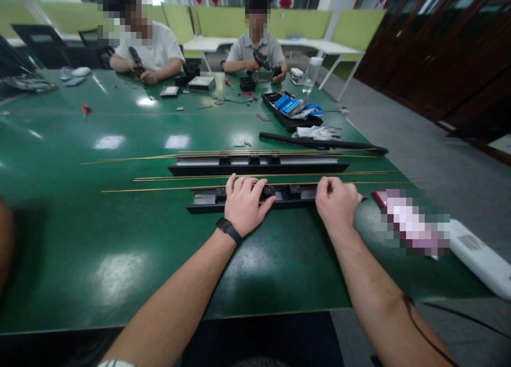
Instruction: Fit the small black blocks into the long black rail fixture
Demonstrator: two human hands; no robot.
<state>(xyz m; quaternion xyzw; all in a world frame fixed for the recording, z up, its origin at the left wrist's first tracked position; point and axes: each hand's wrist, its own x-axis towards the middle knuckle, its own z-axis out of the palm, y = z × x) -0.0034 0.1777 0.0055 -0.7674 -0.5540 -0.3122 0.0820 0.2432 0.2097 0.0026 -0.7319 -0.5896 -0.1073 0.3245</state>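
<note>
A black channel-shaped rail (207,209) with a silvery inside lies in front of me, several black blocks (294,191) set along it. My left hand (244,204), a dark band at its wrist, rests across the rail with fingers spread over the blocks. At the rail's right end is my right hand (337,202), its thumb and fingers pinched together; whatever is between them is hidden. A thin brass-coloured rod (159,189) runs along the rail's far edge and passes behind both hands. Just beyond lie more thin rods (179,178).
A second rail (255,170) lies parallel, farther away. Behind it are a black tube (319,142), white gloves (315,132) and a black tray (283,116) of blue items. A blurred phone (411,220) and white device (479,255) sit right. Two people work across the green table (99,223).
</note>
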